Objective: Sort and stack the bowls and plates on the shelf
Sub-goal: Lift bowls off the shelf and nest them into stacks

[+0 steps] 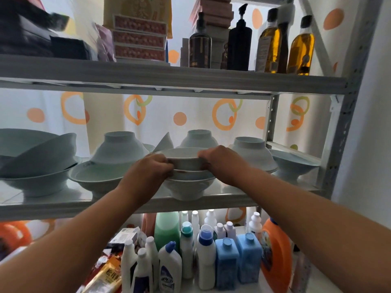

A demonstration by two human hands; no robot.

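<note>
Head view: both arms reach to the middle shelf (pixel 63 205) of a grey metal rack. Left grip (pixel 151 168) and right grip (pixel 220 161) clamp the top bowl (pixel 183 160) from opposite sides, fingers curled over its rim; thumbs not visible. The top bowl sits squarely between the two grips, upright and level.

Directly under it are the nested bowls (pixel 186 187), pale, the lowest one footed and standing at the shelf's front edge. Can't tell whether the top bowl is fully seated in them or slightly lifted.

Behind the stack is a row of three upturned bowls (pixel 119 149). Left of the stack is an upright wide bowl (pixel 95 178). At far left a larger bowl (pixel 36 185) has others tilted inside it. Far right, one upright footed bowl (pixel 294 163) stands apart from the stack.

The shelf above carries oil bottles (pixel 301 45) and dark pump bottles (pixel 239 41). The shelf below holds detergent bottles (pixel 205 250).
</note>
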